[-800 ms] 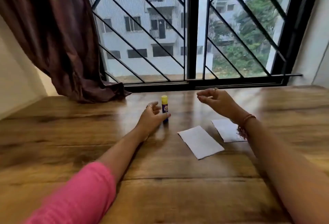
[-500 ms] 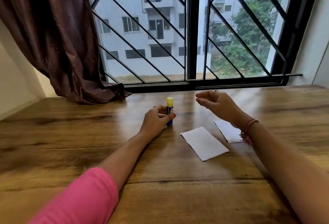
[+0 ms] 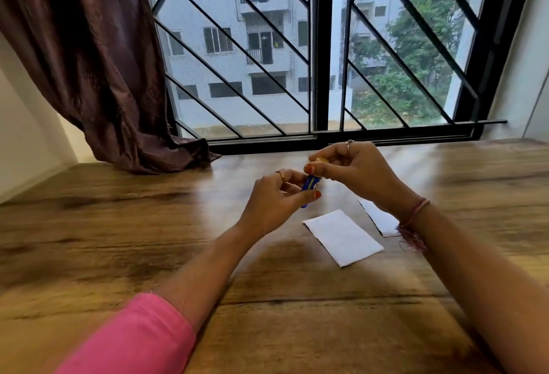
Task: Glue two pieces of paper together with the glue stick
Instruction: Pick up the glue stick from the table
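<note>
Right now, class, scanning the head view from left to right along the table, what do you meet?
Brown curtain → left hand → blue glue stick → right hand → second paper piece, partly hidden under the right wrist. The nearer paper piece is left out: it overlaps in the order.

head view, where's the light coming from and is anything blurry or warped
Head view: daylight from the window behind puts pale glare on the table; both hands, left hand and right hand, and the glue stick are slightly motion-blurred; wide-angle lens bows the edges.
</note>
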The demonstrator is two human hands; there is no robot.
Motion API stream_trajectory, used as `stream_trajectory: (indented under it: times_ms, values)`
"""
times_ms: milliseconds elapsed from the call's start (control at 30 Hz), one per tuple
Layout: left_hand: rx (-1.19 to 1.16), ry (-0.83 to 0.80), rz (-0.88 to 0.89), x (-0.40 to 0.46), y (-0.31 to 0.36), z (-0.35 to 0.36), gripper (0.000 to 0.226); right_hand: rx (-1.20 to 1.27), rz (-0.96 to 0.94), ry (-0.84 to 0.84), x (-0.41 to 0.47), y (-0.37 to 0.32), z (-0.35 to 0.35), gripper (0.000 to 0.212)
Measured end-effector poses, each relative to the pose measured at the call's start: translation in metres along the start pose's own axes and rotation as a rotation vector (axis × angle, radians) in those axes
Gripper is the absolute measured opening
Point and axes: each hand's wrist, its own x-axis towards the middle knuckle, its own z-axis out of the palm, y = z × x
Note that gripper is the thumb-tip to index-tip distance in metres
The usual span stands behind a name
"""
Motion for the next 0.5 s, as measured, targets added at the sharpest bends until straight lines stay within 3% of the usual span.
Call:
stream_trajectory:
  times_ms: [167,300,500]
  values:
    - [0.039,-0.056,0.009,0.002,0.001,-0.005,0.021,-0.030,-0.038,-0.064,0.000,-0.004,-0.007,0.020]
    - [0.030,-0.116,-0.010,0.001,-0.003,-0.006,0.030,0.153,-0.053,-0.116,0.002,-0.010,-0.023,0.026]
    - [0.030,-0.020,-0.015,0.004,-0.006,-0.007,0.025,0.321,0.007,-0.041,0.003,-0.006,-0.036,0.034]
